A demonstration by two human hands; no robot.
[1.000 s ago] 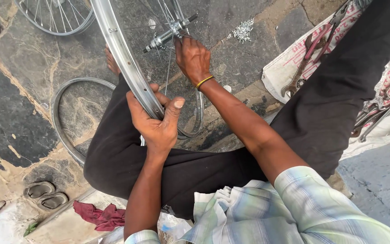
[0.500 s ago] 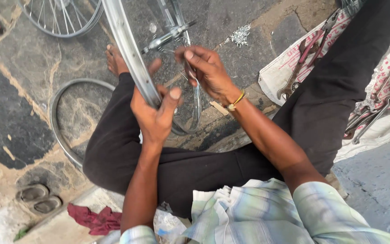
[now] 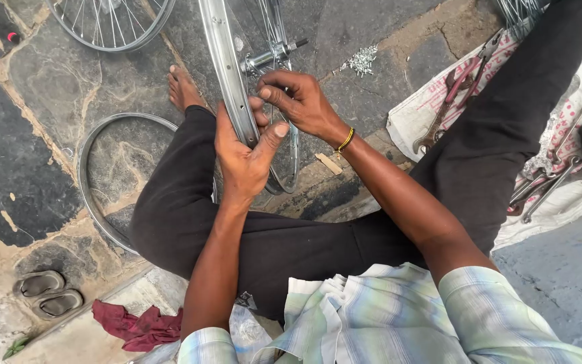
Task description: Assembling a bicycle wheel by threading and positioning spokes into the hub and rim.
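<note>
A shiny metal bicycle wheel rim [image 3: 227, 74] with thin spokes and a hub axle [image 3: 274, 52] stands upright between my knees. My left hand [image 3: 242, 156] grips the near part of the rim, thumb pressed on its right side. My right hand [image 3: 299, 102] is just right of the rim, fingers pinched together at a spoke close to the left thumb. A yellow bangle sits on my right wrist. What the right fingers pinch is too small to make out.
A bare rim [image 3: 95, 182] lies on the stone floor at left, and another spoked wheel [image 3: 112, 23] at top left. Wrenches and pliers [image 3: 453, 94] lie on a printed sack at right, beside a pile of small metal nipples [image 3: 362, 61]. Sandals [image 3: 45, 293] and a red rag [image 3: 139, 325] are at lower left.
My right hand has drawn back from the hub toward the rim near my left thumb. The view has shifted so the wheel and hands sit a little lower and further left.
</note>
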